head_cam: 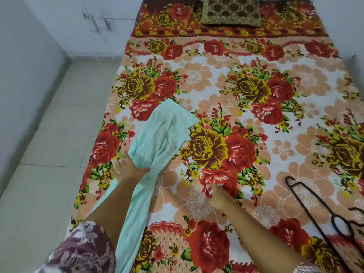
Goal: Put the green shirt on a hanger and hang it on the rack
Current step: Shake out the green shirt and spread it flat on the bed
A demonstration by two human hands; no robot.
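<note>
Head view looks down on a big bed [295,79] with a flowery blanket [246,119] of red and yellow roses, and it fills most of the picture. At 9 o'clock is a pale tiled floor [49,134], and a white wall runs along the far left. At 12 o'clock a brown and gold pillow [231,11] sits at the top of the bed. The green shirt [163,133] lies bunched in a long strip near the left edge of the bed, running from about the middle down to 6 o'clock. It is pale mint green and not spread flat. At 4 o'clock a dark wire hanger [307,201] lies on the blanket, well apart from the shirt, and part of it goes off the edge of the picture. The left hand [128,168] rests on the shirt with its fingers spread, pressing the cloth rather than gripping it, as best I can tell. The right hand [216,196] is on the blanket near the middle, at about 6 o'clock, and looks curled shut, pinching the blanket, not the shirt. No rack shows. I think the job has only just begun: the shirt is not on the hanger yet. Still to do are 2 things: slip the hanger in and hang it up.
</note>
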